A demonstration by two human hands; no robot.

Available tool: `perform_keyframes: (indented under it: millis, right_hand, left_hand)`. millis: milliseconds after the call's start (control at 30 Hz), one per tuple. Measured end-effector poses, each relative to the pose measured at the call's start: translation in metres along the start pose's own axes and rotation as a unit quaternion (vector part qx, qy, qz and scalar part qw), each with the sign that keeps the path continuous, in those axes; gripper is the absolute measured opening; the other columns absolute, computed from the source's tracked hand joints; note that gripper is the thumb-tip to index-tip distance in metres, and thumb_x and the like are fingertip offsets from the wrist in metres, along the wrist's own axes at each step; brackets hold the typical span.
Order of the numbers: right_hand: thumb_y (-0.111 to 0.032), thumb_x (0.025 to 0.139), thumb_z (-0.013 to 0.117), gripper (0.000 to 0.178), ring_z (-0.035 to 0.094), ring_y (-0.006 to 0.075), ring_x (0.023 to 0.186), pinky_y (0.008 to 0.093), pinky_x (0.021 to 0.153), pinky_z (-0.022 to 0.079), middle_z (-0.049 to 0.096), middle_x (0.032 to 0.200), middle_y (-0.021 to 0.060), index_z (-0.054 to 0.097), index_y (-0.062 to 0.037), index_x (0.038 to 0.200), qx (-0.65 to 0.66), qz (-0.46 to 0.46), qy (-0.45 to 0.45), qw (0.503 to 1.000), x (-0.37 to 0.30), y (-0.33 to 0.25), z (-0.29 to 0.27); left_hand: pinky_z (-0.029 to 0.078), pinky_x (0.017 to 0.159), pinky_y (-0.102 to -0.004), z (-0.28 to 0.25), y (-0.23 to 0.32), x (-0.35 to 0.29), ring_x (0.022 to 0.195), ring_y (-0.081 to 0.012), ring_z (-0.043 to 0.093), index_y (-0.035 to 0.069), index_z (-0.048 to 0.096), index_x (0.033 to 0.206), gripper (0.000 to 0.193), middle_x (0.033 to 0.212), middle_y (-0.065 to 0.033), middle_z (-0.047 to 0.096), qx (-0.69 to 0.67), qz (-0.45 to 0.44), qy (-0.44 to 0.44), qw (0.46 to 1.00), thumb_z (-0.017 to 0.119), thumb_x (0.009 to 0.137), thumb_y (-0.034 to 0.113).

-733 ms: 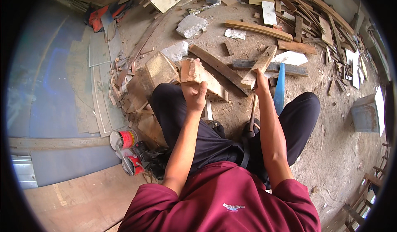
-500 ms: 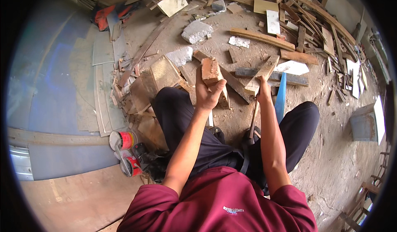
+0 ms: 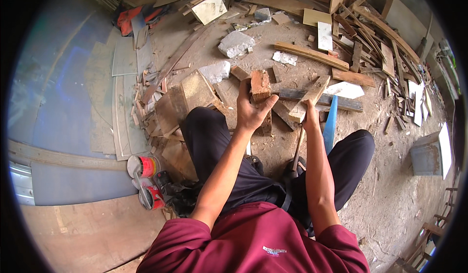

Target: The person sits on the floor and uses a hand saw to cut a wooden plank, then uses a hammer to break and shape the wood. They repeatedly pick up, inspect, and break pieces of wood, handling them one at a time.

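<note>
Both of the person's arms are extending forward, bare below the short sleeves. The left forearm (image 3: 223, 175) is slanting inward, and the left hand (image 3: 252, 113) is gripping, its thumb (image 3: 268, 104) jutting out to the right. The right forearm (image 3: 320, 163) is angling slightly leftward; the right hand (image 3: 311, 119) is clasping, its fingers mostly hidden. The hands are staying well apart.

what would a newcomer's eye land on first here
Probably the maroon shirt filling the bottom middle, then the wooden block with a rough reddish end, held in the left hand near the centre. A bright blue tapered piece stands out just right of centre, against the brown floor. A jumble of wood scraps at the upper right also catches the eye.
</note>
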State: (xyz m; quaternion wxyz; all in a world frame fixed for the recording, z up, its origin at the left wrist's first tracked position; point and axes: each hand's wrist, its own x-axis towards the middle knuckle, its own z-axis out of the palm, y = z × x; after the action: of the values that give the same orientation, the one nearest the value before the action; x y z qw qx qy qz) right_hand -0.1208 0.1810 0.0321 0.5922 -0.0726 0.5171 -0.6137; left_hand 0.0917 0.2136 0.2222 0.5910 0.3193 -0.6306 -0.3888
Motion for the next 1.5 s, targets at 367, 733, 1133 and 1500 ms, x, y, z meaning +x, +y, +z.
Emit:
perform_keyframes:
  millis: [367,733,1133,1500]
  right_hand:
    - [-0.029,0.081,0.066,0.042,0.063,0.0246,0.088,0.0387,0.075,0.051,0.063,0.101,0.0114,0.061,0.0004,0.11,0.002,0.032,0.011,0.999,-0.007,-0.005,0.007]
    - [-0.034,0.083,0.066,0.045,0.063,0.0238,0.092,0.0397,0.077,0.051,0.064,0.105,0.0111,0.062,-0.0011,0.113,0.016,0.017,0.013,1.0,0.001,0.0,0.004]
    - [-0.031,0.086,0.061,0.038,0.065,0.0258,0.085,0.0401,0.078,0.054,0.064,0.095,0.0118,0.059,-0.0022,0.11,0.084,0.01,-0.01,0.996,0.005,-0.022,-0.019]
    - [-0.029,0.092,0.046,0.042,0.061,0.044,0.102,0.0591,0.091,0.053,0.057,0.104,0.0256,0.046,0.0081,0.112,0.386,0.005,-0.11,0.916,-0.02,-0.075,0.001]
  left_hand:
    - [0.038,0.104,-0.0364,-0.012,-0.006,-0.01,0.124,-0.0207,0.043,0.004,0.019,0.15,0.113,0.141,-0.0138,0.04,-0.091,0.027,0.029,0.995,0.085,0.069,0.049]
    - [0.049,0.081,-0.0246,-0.017,-0.025,-0.013,0.097,-0.0103,0.057,0.004,0.046,0.128,0.073,0.113,-0.0049,0.059,-0.111,-0.025,0.019,0.993,0.086,0.074,0.031]
    - [0.053,0.082,-0.045,-0.109,-0.001,0.045,0.093,-0.0283,0.06,0.005,0.048,0.12,0.073,0.104,-0.0146,0.058,-0.241,0.002,0.327,0.914,0.048,0.086,0.07]
    - [0.047,0.084,-0.0455,-0.162,-0.027,0.039,0.084,-0.029,0.058,0.009,0.046,0.123,0.075,0.095,-0.0166,0.059,-0.31,0.044,0.494,0.811,0.037,0.087,0.074]
